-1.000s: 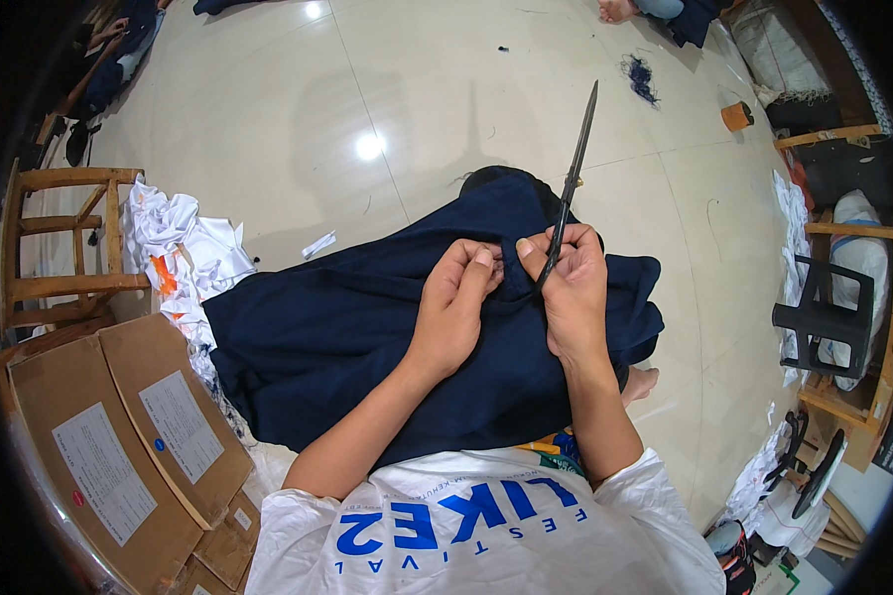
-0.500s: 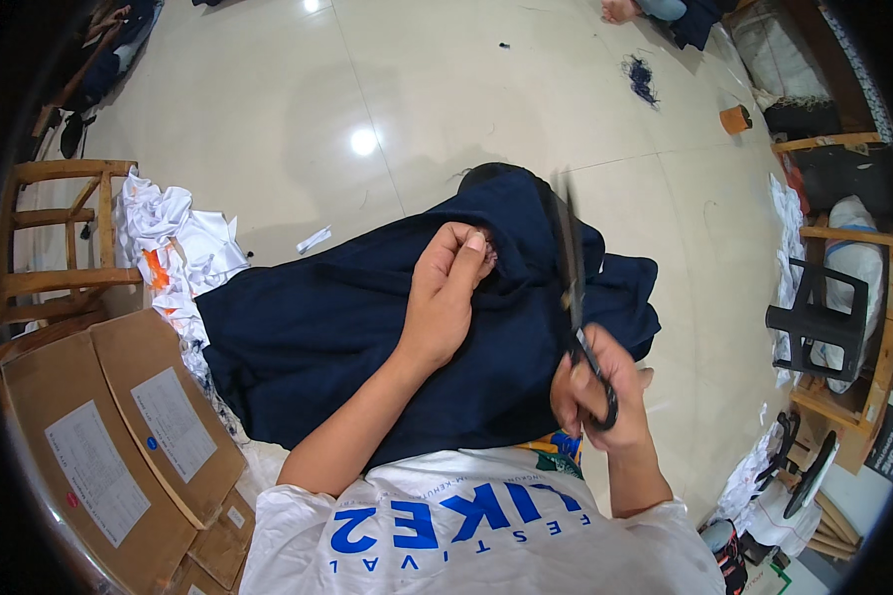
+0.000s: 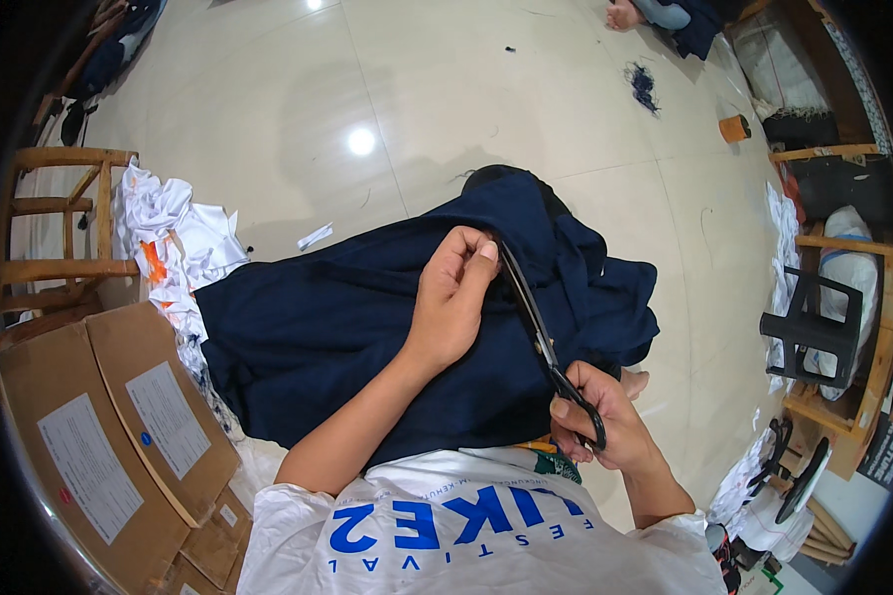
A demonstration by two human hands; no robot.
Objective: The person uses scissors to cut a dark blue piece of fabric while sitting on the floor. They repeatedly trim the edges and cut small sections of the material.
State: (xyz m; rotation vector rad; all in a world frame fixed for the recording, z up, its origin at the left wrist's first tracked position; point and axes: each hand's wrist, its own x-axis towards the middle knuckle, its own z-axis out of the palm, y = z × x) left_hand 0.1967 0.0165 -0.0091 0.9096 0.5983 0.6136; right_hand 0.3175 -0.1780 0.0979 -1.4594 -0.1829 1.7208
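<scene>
Across my lap lies a large piece of navy blue fabric, bunched into folds at its far right end. My left hand is closed in a pinch on a bit of this fabric near the middle; the pinched part is mostly hidden by the fingers. In my right hand is a pair of black-handled scissors. Their long dark blades point up and left, and the tips sit right beside my left fingertips. The blades look nearly closed together.
Cardboard boxes stand at the left, below a wooden rack and crumpled white cloth. A black plastic stool is at the right. A thread clump lies on the tiled floor; another person's foot shows beyond.
The scissors have swung left and down from pointing almost straight ahead, bringing their tips to my left fingertips. My left hand has barely moved and keeps its pinch.
</scene>
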